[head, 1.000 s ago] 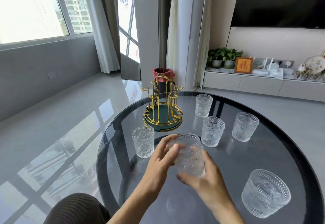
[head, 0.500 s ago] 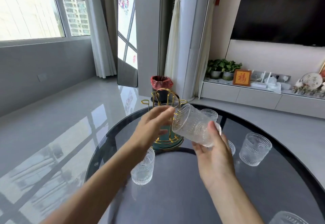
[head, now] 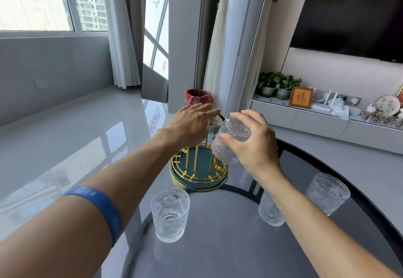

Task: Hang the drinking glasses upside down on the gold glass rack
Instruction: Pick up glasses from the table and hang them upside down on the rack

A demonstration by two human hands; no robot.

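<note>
At frame centre, the right hand [head: 250,144] grips an inverted ribbed clear drinking glass [head: 229,140] over the gold wire glass rack [head: 199,168], which the left hand [head: 189,125] steadies; none hang yet, and three upright glasses [head: 170,214] remain on the tabletop.

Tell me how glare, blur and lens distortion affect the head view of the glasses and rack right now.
Head view: bright window light glares off the glossy grey floor; wide-angle bending curves the walls and the round dark glass table; the ribbed clear glass in the right hand looks slightly soft, its mouth down; the left hand hides the top of the gold wire rack; the standing glasses stay readable.
</note>
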